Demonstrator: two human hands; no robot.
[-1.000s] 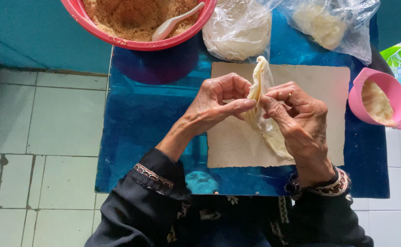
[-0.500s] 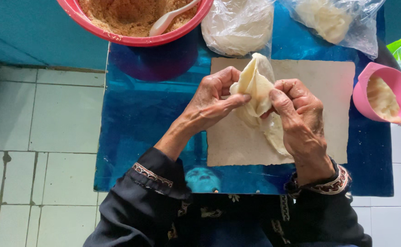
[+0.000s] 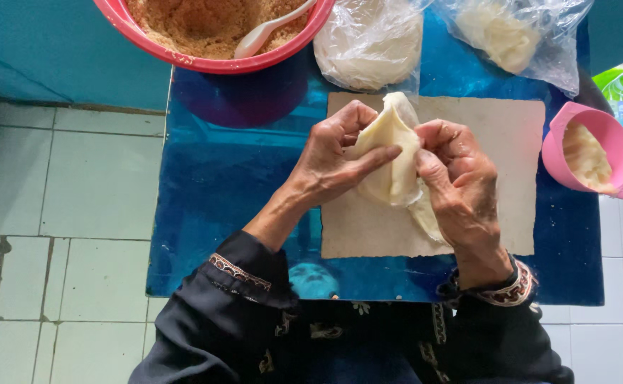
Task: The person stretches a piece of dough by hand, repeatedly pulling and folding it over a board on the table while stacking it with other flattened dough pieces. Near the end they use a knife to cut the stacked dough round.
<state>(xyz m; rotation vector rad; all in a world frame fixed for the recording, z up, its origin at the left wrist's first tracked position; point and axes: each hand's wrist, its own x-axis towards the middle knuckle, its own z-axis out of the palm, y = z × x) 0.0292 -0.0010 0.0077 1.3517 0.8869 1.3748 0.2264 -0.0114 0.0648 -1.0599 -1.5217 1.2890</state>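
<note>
I am seeing a pale cream dough wrapper over beige paper, a glossy blue table, a red bowl of brown crumbs, a pink cup and my black embroidered-cuff sleeves.

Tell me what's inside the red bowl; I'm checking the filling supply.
The red bowl holds a brown crumbly filling with a white spoon resting in it. The bowl's far part is cut off by the picture's edge, and what lies beneath the filling is covered.

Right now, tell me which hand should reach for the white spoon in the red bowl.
Probably the left hand. The white spoon lies in the red bowl up on its side; the right hand would have to cross over the dough wrapper.
</note>
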